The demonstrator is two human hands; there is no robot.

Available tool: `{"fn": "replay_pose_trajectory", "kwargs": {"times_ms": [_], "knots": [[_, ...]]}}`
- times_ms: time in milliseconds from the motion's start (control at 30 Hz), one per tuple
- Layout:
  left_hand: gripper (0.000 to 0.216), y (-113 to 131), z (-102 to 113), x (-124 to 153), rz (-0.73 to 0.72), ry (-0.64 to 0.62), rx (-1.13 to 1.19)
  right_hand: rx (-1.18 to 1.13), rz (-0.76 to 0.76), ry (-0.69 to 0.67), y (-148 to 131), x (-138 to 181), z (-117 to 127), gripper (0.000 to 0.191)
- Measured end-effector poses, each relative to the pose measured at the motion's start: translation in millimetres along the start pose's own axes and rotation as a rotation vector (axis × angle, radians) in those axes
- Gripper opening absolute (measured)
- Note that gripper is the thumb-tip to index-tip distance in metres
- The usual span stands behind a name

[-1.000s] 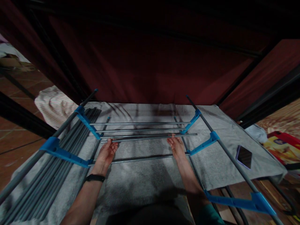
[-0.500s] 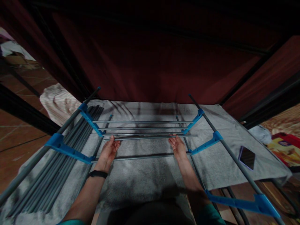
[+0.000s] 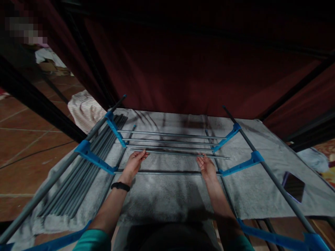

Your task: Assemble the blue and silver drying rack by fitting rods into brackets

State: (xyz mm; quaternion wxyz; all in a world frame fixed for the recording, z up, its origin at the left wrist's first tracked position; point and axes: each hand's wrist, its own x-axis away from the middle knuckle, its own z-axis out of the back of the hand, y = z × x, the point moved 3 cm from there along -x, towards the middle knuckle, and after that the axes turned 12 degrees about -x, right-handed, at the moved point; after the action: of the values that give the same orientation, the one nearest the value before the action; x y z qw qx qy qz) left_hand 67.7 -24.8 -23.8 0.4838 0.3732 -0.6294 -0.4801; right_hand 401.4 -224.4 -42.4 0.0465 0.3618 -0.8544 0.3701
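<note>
A loose thin grey metal rod (image 3: 172,153) is held level across the rack, its right end slightly lower. My left hand (image 3: 134,163) pinches it near its left end. Toward the other end, my right hand (image 3: 207,166) has its fingers closed around the rod. The rack frame has long grey side tubes (image 3: 274,181) joined by blue plastic brackets (image 3: 98,161). Several thin crossbars (image 3: 167,134) span the far brackets, just beyond the held rod. Another crossbar (image 3: 167,173) joins the nearer brackets and passes beneath my wrists.
Several grey tubes (image 3: 86,167) lie side by side at the left on a grey blanket (image 3: 167,195). A phone (image 3: 294,186) rests on the blanket at the right. Dark red fabric (image 3: 183,76) hangs behind, and a striped cloth (image 3: 87,109) lies at the left.
The view has shifted left, so the rack appears further right. The held rod has gone from nearly level to tilting down at its right end. Both hands still hold it.
</note>
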Motion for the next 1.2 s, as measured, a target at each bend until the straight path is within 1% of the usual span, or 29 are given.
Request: {"fn": "replay_pose_trajectory", "kwargs": {"times_ms": [100,167,300,367,433,500,600,633,700,833,900,967,1033,1200], "knots": [[0.043,0,-10,4,-0.141,-0.078,-0.295,-0.011,-0.009,0.003,2,-2,4,0.010],[0.042,-1,-15,10,-0.260,-0.067,-0.496,-0.012,-0.002,0.008,3,-3,7,0.011],[0.026,-1,-24,31,-0.598,0.105,-0.879,0.009,0.021,-0.009,4,-7,14,0.012],[0.019,0,-28,41,-0.737,0.182,-1.052,0.017,0.018,-0.009,4,-9,17,0.010],[0.019,0,-31,48,-0.794,0.258,-1.194,0.021,0.007,-0.009,4,-10,19,0.009],[0.025,0,-32,52,-0.797,0.330,-1.290,0.025,0.002,-0.010,4,-10,19,0.008],[0.035,1,-33,54,-0.791,0.374,-1.377,0.039,-0.004,-0.012,3,-9,18,0.010],[0.034,2,-34,53,-0.797,0.362,-1.401,0.041,-0.006,-0.013,3,-8,18,0.010],[0.031,3,-36,50,-0.820,0.279,-1.446,0.038,-0.006,-0.014,3,-7,16,0.012],[0.031,3,-41,41,-0.864,-0.020,-1.568,0.046,-0.007,-0.017,2,-6,14,0.012],[0.034,4,-43,37,-0.871,-0.108,-1.620,0.050,-0.009,-0.015,1,-6,12,0.012],[0.036,6,-43,36,-0.871,-0.137,-1.636,0.051,-0.016,0.002,0,-6,11,0.008],[0.037,7,-44,36,-0.860,-0.153,-1.645,0.058,-0.023,0.047,0,-7,11,0.002],[0.037,6,-44,36,-0.831,-0.188,-1.685,0.096,-0.035,0.191,1,-11,13,0.016]]}}
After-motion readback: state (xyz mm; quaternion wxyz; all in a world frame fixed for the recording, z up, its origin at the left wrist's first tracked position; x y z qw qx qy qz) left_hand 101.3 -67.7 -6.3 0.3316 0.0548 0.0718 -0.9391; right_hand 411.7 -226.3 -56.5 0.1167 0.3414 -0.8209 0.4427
